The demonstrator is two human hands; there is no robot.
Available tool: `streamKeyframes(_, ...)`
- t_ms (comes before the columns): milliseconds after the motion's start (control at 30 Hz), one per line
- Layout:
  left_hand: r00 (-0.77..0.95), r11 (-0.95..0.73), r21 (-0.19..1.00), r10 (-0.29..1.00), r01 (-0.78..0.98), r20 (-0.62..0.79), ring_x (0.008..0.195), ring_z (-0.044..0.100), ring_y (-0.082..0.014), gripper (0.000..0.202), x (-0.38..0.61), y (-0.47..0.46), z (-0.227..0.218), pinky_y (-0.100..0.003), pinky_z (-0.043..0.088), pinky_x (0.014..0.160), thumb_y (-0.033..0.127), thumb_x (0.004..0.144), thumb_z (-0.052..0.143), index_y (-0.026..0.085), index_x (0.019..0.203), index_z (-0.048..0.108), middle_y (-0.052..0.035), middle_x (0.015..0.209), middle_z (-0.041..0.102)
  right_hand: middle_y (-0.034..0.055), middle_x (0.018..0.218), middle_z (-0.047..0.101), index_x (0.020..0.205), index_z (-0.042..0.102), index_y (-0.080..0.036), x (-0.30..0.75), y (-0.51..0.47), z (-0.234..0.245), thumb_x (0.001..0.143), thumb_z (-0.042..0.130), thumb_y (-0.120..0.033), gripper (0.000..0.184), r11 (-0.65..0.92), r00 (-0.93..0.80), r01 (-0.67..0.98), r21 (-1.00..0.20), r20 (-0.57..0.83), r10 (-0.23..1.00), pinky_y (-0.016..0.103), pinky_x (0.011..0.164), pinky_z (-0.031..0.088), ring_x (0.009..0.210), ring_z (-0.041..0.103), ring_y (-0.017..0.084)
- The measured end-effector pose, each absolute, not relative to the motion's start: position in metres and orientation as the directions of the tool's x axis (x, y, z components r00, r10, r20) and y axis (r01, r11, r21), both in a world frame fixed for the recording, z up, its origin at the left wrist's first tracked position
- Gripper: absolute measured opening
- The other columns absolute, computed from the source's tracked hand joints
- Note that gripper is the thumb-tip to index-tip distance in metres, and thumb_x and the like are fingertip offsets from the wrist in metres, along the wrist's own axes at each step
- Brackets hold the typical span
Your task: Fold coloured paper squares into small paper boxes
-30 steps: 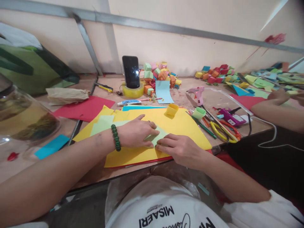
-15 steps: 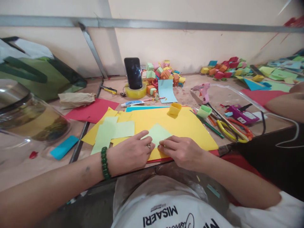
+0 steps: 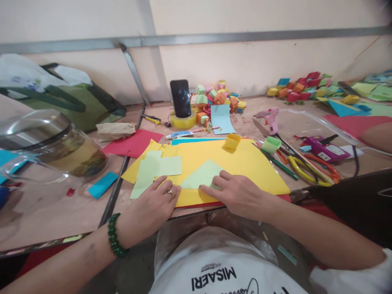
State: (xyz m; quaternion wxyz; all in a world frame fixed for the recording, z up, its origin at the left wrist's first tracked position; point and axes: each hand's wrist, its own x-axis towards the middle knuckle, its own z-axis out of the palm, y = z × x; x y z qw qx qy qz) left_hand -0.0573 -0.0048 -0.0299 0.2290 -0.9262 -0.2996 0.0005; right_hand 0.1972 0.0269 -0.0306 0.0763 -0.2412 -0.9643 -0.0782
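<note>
Head view, green paper: triangle (image 3: pixel 200 175), flat on the yellow sheet (image 3: pixel 254 161) between my hands; looks folded, long edge my way, probably for easy reach.
Left hand (image 3: pixel 157 201): fingers loose, clasping nothing; tips at the triangle's left corner, likely stopping slip.
Right hand (image 3: pixel 235 194): fingers half bent, resting on the triangle's right end, no grasp visible; likely flattening the edge.
Green pieces (image 3: pixel 146 174): just beyond left fingers.
Glue gun (image 3: pixel 270 120): well beyond right hand, off the yellow sheet, probably keeping its tip clear.
Phone (image 3: pixel 180 99): beyond both hands, upright in tape roll (image 3: pixel 183 121), seemingly its stand.
</note>
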Motion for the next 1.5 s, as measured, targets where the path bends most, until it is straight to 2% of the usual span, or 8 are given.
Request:
streamKeyframes(200, 0.834, -0.727, -0.420, 0.527, 0.543, 0.165, 0.082, 0.055, -0.0220, 0.025, -0.052, -0.003, -0.023, -0.039, 0.039, 0.095, 0.002, 0.082, 0.049, 0.010, 0.094, 0.070, -0.0091, 0.087, 0.068, 0.0086, 0.090, 0.058, 0.098, 0.059, -0.013, 0.189, 0.027, -0.035, 0.091, 0.047, -0.013, 0.014, 0.906, -0.918, 0.397, 0.145, 0.065, 0.392, 0.030, 0.058, 0.041, 0.078, 0.048, 0.019)
streamKeyframes(400, 0.823, -0.727, -0.397, 0.542, 0.560, 0.168, 0.084, 0.056, -0.0239, 0.031, -0.057, -0.003, -0.025, -0.040, 0.041, 0.091, 0.000, 0.081, 0.044, 0.009, 0.098, 0.069, -0.0102, 0.088, 0.068, 0.0099, 0.091, 0.059, 0.101, 0.060, -0.012, 0.238, 0.018, -0.054, 0.095, 0.037, -0.013, 0.024, 0.881, -0.876, 0.466, 0.081, 0.186, 0.446, 0.031, 0.067, 0.046, 0.082, 0.050, 0.020)
streamKeyframes(667, 0.789, -0.711, -0.357, 0.594, 0.606, 0.156, 0.085, 0.057, -0.0234, 0.034, -0.056, -0.003, -0.022, -0.039, 0.042, 0.092, 0.001, 0.082, 0.042, 0.012, 0.101, 0.067, -0.0093, 0.085, 0.067, 0.0102, 0.087, 0.063, 0.099, 0.061, -0.008, 0.280, 0.000, -0.046, 0.095, 0.031, -0.010, 0.031, 0.799, -0.798, 0.581, 0.157, 0.303, 0.521, 0.030, 0.064, 0.047, 0.079, 0.053, 0.019)
streamKeyframes(867, 0.789, -0.738, -0.280, 0.585, 0.614, 0.189, 0.086, 0.058, -0.0247, 0.033, -0.055, 0.000, -0.017, -0.042, 0.044, 0.090, 0.002, 0.080, 0.039, 0.014, 0.093, 0.067, -0.0105, 0.089, 0.067, 0.0097, 0.089, 0.065, 0.096, 0.062, -0.011, 0.285, -0.007, -0.045, 0.092, 0.034, -0.006, 0.029, 0.760, -0.754, 0.637, 0.126, 0.303, 0.582, 0.028, 0.066, 0.047, 0.080, 0.054, 0.019)
streamKeyframes(1000, 0.767, -0.744, -0.186, 0.615, 0.641, 0.184, 0.081, 0.060, -0.0217, 0.034, -0.059, 0.005, -0.010, -0.036, 0.046, 0.082, 0.004, 0.077, 0.039, 0.019, 0.087, 0.068, -0.0067, 0.088, 0.069, 0.0092, 0.091, 0.066, 0.095, 0.063, -0.013, 0.290, -0.006, -0.048, 0.086, 0.035, 0.001, 0.032, 0.731, -0.711, 0.680, 0.058, 0.298, 0.637, 0.027, 0.067, 0.046, 0.083, 0.055, 0.018)
streamKeyframes(1167, 0.703, -0.704, -0.030, 0.703, 0.709, 0.109, 0.083, 0.063, -0.0186, 0.031, -0.068, 0.030, -0.010, -0.029, 0.048, 0.074, 0.021, 0.088, 0.040, 0.024, 0.089, 0.070, -0.0053, 0.103, 0.069, 0.0075, 0.093, 0.068, 0.089, 0.063, -0.014, 0.294, -0.004, -0.052, 0.083, 0.036, 0.002, 0.033, 0.701, -0.648, 0.712, -0.030, 0.354, 0.674, 0.025, 0.069, 0.045, 0.083, 0.056, 0.016)
streamKeyframes(1367, 0.692, -0.693, -0.027, 0.717, 0.721, 0.089, 0.099, 0.061, -0.0251, 0.052, -0.029, 0.054, -0.022, -0.035, 0.051, 0.083, 0.051, 0.083, 0.055, 0.018, 0.124, 0.056, -0.0130, 0.120, 0.060, 0.0087, 0.086, 0.068, 0.094, 0.062, -0.013, 0.282, 0.001, -0.049, 0.088, 0.039, -0.008, 0.024, 0.617, -0.552, 0.783, -0.080, 0.368, 0.748, 0.027, 0.068, 0.044, 0.077, 0.057, 0.017)
streamKeyframes(1500, 0.765, -0.762, -0.086, 0.645, 0.642, -0.002, 0.093, 0.061, -0.0230, 0.021, 0.004, 0.045, -0.022, -0.034, 0.052, 0.079, 0.031, 0.089, 0.051, 0.018, 0.098, 0.065, -0.0084, 0.097, 0.066, 0.0091, 0.089, 0.068, 0.099, 0.062, -0.015, 0.267, 0.006, -0.042, 0.095, 0.039, -0.020, 0.024, 0.530, -0.472, 0.840, -0.121, 0.322, 0.821, 0.029, 0.073, 0.045, 0.085, 0.060, 0.018)
